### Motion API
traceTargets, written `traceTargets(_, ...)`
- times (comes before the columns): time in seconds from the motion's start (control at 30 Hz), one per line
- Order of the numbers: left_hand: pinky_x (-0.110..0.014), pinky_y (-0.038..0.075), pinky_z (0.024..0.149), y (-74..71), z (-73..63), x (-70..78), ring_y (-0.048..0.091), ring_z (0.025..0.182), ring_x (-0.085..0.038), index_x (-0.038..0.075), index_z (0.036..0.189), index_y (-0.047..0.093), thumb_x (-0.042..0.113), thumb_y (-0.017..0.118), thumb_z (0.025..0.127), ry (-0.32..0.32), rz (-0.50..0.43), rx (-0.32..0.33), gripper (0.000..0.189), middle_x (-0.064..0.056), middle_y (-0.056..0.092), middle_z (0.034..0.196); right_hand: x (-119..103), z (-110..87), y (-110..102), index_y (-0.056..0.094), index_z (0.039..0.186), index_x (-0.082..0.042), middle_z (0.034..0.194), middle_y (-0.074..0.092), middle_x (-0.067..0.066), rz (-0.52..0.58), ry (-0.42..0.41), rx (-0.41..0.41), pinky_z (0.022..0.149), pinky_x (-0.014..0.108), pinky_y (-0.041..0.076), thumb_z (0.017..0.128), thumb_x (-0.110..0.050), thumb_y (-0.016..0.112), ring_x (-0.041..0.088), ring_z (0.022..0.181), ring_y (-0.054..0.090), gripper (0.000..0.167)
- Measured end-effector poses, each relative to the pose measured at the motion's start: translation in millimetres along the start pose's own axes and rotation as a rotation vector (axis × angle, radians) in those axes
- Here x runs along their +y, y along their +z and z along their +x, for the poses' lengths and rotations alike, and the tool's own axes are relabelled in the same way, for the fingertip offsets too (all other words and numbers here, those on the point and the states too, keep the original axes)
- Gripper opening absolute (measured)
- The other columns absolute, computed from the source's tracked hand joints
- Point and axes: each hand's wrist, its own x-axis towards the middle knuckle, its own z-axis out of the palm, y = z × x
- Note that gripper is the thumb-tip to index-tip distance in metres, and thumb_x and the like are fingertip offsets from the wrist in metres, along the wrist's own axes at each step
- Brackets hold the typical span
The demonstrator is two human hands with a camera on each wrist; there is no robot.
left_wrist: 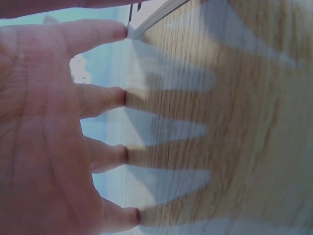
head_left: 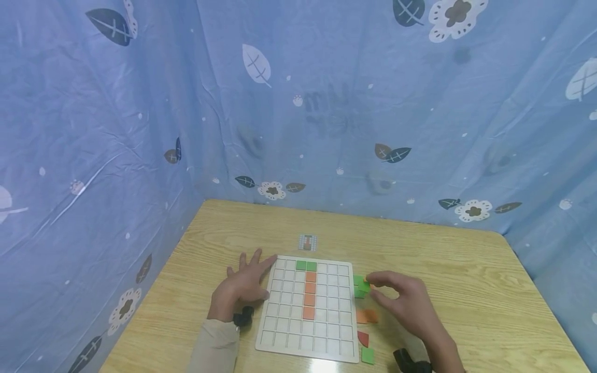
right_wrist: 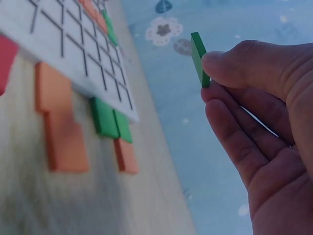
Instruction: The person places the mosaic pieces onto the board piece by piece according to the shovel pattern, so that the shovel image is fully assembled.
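Note:
My right hand [head_left: 410, 300] pinches a thin green tile [right_wrist: 198, 59] between thumb and fingertips, raised above the table in the right wrist view. My left hand [head_left: 243, 285] spreads its fingers on the wood, with index finger and thumb at the left edge of a white grid board [head_left: 328, 311]. Two green tiles [head_left: 306, 266] lie side by side in the board's top row. A column of several orange tiles [head_left: 310, 300] runs down below the right one. Loose green tiles [right_wrist: 103, 117] sit along the board's right edge, close to my right hand.
Farther down that edge lie loose orange tiles [head_left: 367, 316], a red piece with a curved side [head_left: 363, 339] and another green tile [head_left: 368, 356]. A small patterned card [head_left: 308, 242] is behind the board. Blue patterned cloth [head_left: 326, 129] surrounds the wooden table [head_left: 485, 290].

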Motion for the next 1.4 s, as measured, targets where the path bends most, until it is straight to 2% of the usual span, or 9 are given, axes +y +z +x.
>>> traceTargets(0.27,-0.094,0.007,0.118,0.6,1.2,-0.6,0.004,0.163,-0.066,0.021,0.169,0.045,0.012,0.089,0.081,-0.004,0.018,-0.007,0.099,-0.027,0.018,0.181,-0.9,23.9,12.3,0.084,0.113,-0.017,0.108,0.084,-0.011,0.066,-0.042,-0.002,0.084,0.039,0.067,0.086,-0.003,0.090,0.012,0.094,0.079,0.032)
traceTargets(0.53,-0.094,0.006,0.119,0.9,0.1,0.6,0.003,0.164,-0.065,0.021,0.168,0.045,0.011,0.089,0.081,-0.010,0.000,-0.006,0.099,-0.027,0.019,0.181,-0.5,46.6,26.5,0.084,0.116,-0.018,0.113,0.083,-0.008,0.109,0.024,-0.065,0.091,0.043,0.067,0.089,-0.007,0.088,0.014,0.102,0.080,0.029)
traceTargets(0.73,-0.093,0.006,0.119,2.0,0.6,-0.1,0.003,0.164,-0.065,0.021,0.168,0.046,0.009,0.088,0.080,-0.012,-0.010,-0.008,0.099,-0.026,0.018,0.181,-1.6,59.7,36.8,0.084,0.118,-0.016,0.111,0.083,-0.009,0.182,0.062,-0.091,0.094,0.046,0.066,0.091,-0.008,0.087,0.016,0.103,0.080,0.028)
traceTargets(1.0,-0.093,0.006,0.119,2.5,1.3,-0.6,0.003,0.164,-0.065,0.021,0.168,0.046,0.009,0.088,0.080,-0.014,-0.009,-0.002,0.099,-0.027,0.018,0.181,3.1,71.2,58.1,0.083,0.117,-0.014,0.111,0.084,-0.002,0.248,0.045,-0.108,0.094,0.050,0.067,0.091,-0.004,0.085,0.019,0.100,0.081,0.027)
traceTargets(1.4,-0.095,0.006,0.117,0.9,0.3,2.2,0.003,0.163,-0.066,0.019,0.167,0.048,0.008,0.089,0.078,-0.008,-0.016,0.004,0.099,-0.028,0.019,0.181,0.6,78.0,79.6,0.082,0.119,-0.008,0.116,0.083,0.003,0.320,0.158,-0.196,0.096,0.044,0.066,0.093,-0.004,0.083,0.023,0.107,0.079,0.026)
